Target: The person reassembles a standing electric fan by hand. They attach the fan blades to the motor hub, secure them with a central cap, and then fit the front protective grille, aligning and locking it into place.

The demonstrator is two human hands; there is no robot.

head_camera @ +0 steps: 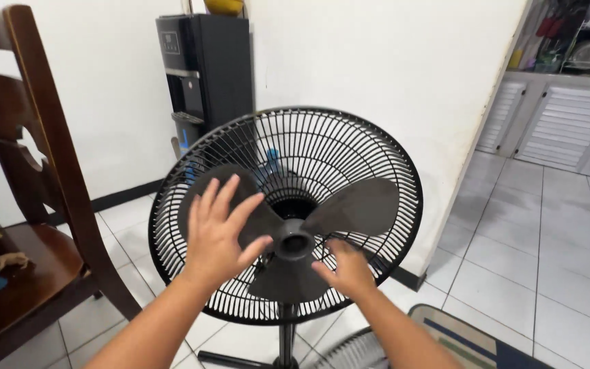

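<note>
head | left hand (218, 229), right hand (347, 270) on grey three-lobed fan blade (349, 208) | round black wire grille (349, 137)

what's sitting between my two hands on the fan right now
In the head view, the dark grey blade hub lies between the left hand and the right hand, with the lower blade beneath it.

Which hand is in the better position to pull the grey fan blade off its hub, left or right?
Probably the right hand. Its fingers curl on the lower part of the fan blade, close to the hub. The left hand lies open and flat over the left blade, fingers spread, gripping nothing.
</note>
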